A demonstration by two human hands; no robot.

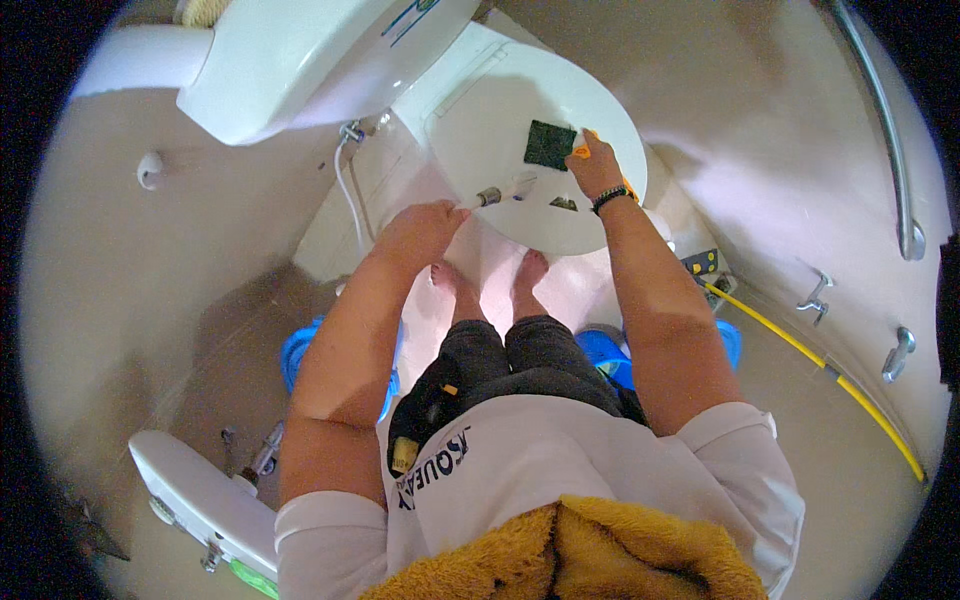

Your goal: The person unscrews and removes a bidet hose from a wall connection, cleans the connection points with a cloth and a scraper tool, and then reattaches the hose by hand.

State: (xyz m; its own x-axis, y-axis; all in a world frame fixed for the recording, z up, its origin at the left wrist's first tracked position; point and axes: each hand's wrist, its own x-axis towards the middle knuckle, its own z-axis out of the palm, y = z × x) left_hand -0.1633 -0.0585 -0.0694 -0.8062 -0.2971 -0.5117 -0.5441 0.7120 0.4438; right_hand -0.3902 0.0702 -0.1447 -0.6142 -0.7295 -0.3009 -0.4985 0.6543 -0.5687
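Note:
A white toilet with its lid (590, 95) down stands in front of me, and both hands are over it. My right hand (597, 165) is closed around an orange handle (582, 152), with more orange showing beside the wrist. A square dark green scouring pad (549, 146) lies against the lid next to its fingers. My left hand (428, 228) is closed at the lid's near left edge. From its fingertips points a short metallic cylinder (488, 197) that looks like a nozzle; its grip is hidden. A small dark patch (563, 203) shows on the lid between the hands.
The toilet tank (290, 65) is at the upper left, with a white hose (348, 190) below it. A grab bar (890, 130) runs along the right wall, above a yellow pole or hose (770, 320). Blue containers (298, 352) flank my legs. A white sink (200, 490) is at lower left.

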